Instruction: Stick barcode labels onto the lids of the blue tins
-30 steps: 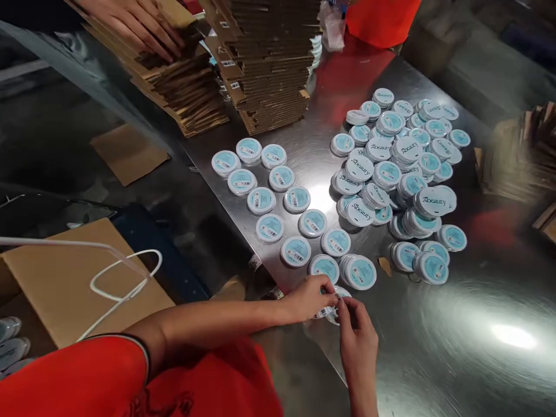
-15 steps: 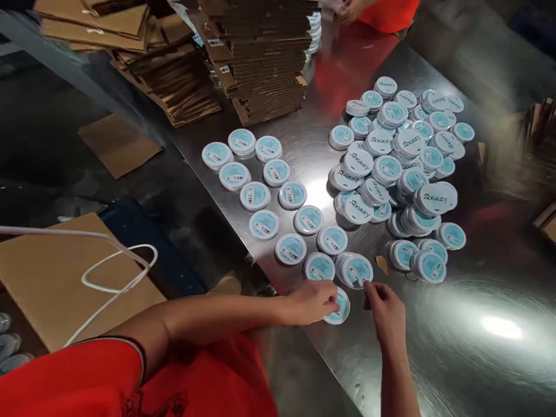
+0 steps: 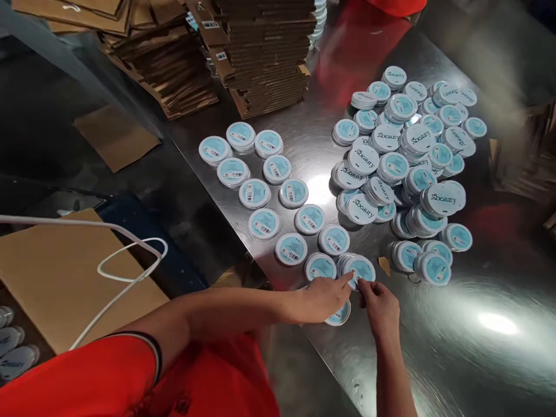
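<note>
In my head view, my left hand (image 3: 322,300) lies open over a teal-labelled round tin (image 3: 339,315) on the steel table (image 3: 438,359), its fingers (image 3: 343,281) stretched toward a short stack of tins (image 3: 358,270), while my right hand (image 3: 380,307) curls closed at the stack's near edge. Whether it has a grip I can't tell. These look light and slick, I'd judge — best taken by the rim, not the smooth label.
</note>
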`<state>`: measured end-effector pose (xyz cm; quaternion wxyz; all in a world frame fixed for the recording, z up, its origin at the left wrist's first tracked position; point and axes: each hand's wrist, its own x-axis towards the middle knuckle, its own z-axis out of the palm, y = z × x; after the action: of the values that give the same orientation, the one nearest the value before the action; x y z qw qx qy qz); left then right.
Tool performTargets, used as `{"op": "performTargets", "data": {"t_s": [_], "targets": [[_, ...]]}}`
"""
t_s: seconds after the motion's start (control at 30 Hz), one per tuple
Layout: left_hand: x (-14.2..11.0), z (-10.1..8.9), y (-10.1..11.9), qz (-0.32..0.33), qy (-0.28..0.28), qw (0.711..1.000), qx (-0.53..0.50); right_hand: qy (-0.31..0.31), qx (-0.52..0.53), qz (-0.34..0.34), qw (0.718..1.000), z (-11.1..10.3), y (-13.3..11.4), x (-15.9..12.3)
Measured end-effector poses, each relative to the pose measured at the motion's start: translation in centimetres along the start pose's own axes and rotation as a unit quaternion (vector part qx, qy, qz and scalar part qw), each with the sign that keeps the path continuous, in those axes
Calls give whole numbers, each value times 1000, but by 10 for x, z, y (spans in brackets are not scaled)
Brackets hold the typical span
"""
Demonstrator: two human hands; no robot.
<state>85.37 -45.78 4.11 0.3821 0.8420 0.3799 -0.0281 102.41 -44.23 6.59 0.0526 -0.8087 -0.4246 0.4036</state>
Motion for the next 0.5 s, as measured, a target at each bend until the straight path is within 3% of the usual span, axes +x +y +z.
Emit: {"op": "performTargets", "data": {"t_s": [0.17,0.3,0.5], "targets": [[1,-1,4,22,2,998,61,5,-28,10,1000,4,-4,-1],[2,2,4,15,11,997,78,23,-122,8,992,9,-6,5],[8,7,4,-24,-3,998,52,-36,-344,34,938,-3,-18,20]]}}
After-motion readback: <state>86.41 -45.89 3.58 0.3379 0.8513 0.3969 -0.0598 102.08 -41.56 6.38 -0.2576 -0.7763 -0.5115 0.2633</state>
